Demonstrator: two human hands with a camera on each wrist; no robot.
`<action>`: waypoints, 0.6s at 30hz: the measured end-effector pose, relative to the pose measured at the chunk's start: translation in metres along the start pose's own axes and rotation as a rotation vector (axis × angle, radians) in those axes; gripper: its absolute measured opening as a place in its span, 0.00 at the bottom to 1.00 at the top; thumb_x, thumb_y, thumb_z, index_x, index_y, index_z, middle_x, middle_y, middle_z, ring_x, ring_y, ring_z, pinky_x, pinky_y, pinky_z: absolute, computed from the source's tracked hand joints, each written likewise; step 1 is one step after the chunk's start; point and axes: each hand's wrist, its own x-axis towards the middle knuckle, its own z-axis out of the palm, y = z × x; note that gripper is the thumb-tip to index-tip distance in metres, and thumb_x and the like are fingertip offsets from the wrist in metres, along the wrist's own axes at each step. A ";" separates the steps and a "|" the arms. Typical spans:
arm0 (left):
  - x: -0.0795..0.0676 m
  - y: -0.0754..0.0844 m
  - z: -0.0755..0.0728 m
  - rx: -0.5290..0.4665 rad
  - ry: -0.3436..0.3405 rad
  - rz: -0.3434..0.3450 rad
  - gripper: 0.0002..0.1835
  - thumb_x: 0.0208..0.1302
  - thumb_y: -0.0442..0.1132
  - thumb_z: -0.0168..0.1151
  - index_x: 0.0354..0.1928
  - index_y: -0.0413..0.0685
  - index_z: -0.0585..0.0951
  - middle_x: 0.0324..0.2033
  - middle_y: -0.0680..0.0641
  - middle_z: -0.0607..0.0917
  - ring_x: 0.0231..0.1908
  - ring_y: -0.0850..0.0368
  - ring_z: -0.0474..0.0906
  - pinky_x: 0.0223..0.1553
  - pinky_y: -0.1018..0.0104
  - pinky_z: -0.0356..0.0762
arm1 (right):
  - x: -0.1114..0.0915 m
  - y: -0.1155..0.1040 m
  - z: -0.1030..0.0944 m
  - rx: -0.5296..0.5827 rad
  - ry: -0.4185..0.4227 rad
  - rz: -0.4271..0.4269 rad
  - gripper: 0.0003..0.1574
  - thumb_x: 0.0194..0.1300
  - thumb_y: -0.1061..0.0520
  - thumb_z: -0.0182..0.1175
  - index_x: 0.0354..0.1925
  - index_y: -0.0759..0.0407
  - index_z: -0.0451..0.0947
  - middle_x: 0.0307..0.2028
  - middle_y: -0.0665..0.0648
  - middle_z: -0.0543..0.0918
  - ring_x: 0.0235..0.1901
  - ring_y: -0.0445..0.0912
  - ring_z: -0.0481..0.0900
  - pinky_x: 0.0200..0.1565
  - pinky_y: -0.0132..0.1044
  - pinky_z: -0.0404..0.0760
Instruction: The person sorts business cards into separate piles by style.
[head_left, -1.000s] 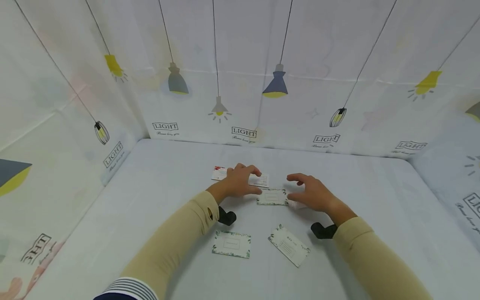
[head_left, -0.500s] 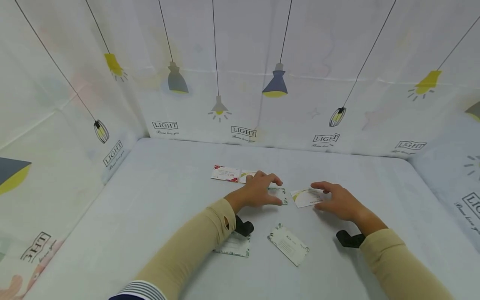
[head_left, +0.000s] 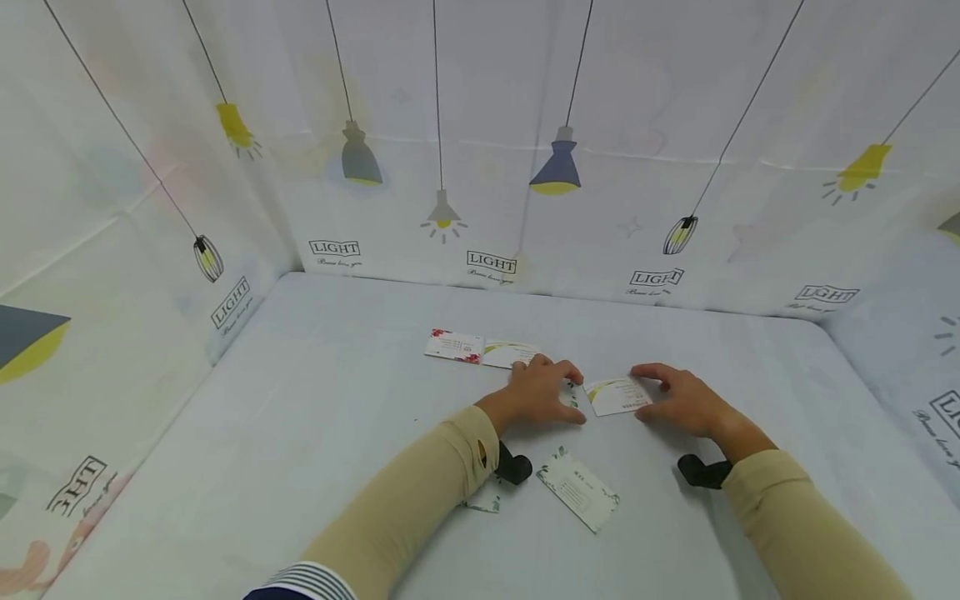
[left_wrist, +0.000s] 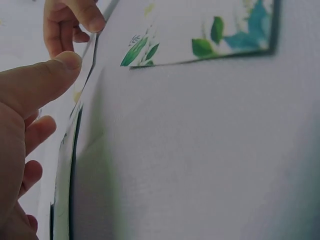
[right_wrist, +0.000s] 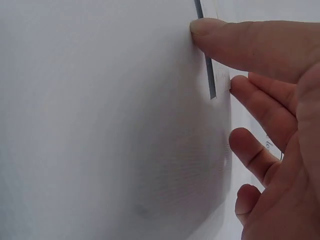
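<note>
My right hand (head_left: 686, 404) holds a white business card (head_left: 617, 397) with a yellow swoosh by its right end. Its thumb (right_wrist: 225, 42) lies over the near edge in the right wrist view, with the index finger at the far edge. My left hand (head_left: 542, 392) arches over a leaf-bordered business card (head_left: 572, 393), thumb and index finger spread apart; most of that card is hidden. Whether the left fingertips touch it I cannot tell. In the left wrist view, another leaf-bordered card (left_wrist: 200, 30) lies flat beyond the thumb.
Behind the left hand lie a red-flowered card (head_left: 453, 345) and a yellow-swoosh card (head_left: 510, 354), end to end. Nearer me are a slanted leaf-bordered card (head_left: 577, 490) and another leaf-bordered card (head_left: 487, 502) partly under my left sleeve. Lamp-print cloth (head_left: 420, 108) surrounds the white table (head_left: 337, 375).
My left hand has moved right and nearer, uncovering the two back cards and coming over the leaf-bordered card. The right hand went right, then stayed by the yellow-swoosh card, now more in view.
</note>
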 end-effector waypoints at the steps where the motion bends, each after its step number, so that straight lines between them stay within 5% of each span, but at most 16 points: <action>1: 0.001 0.001 0.001 0.003 0.003 -0.004 0.29 0.57 0.62 0.71 0.58 0.64 0.76 0.53 0.63 0.78 0.59 0.57 0.64 0.56 0.54 0.57 | 0.000 0.001 0.000 0.003 0.004 0.000 0.43 0.60 0.51 0.70 0.70 0.59 0.67 0.67 0.72 0.67 0.60 0.69 0.66 0.57 0.68 0.66; 18: 0.011 0.007 0.014 -0.015 0.020 -0.040 0.32 0.55 0.62 0.73 0.59 0.63 0.75 0.51 0.61 0.78 0.55 0.57 0.66 0.52 0.56 0.58 | -0.002 -0.003 0.005 -0.001 0.056 -0.089 0.40 0.58 0.51 0.73 0.63 0.64 0.71 0.58 0.66 0.77 0.57 0.66 0.70 0.57 0.64 0.67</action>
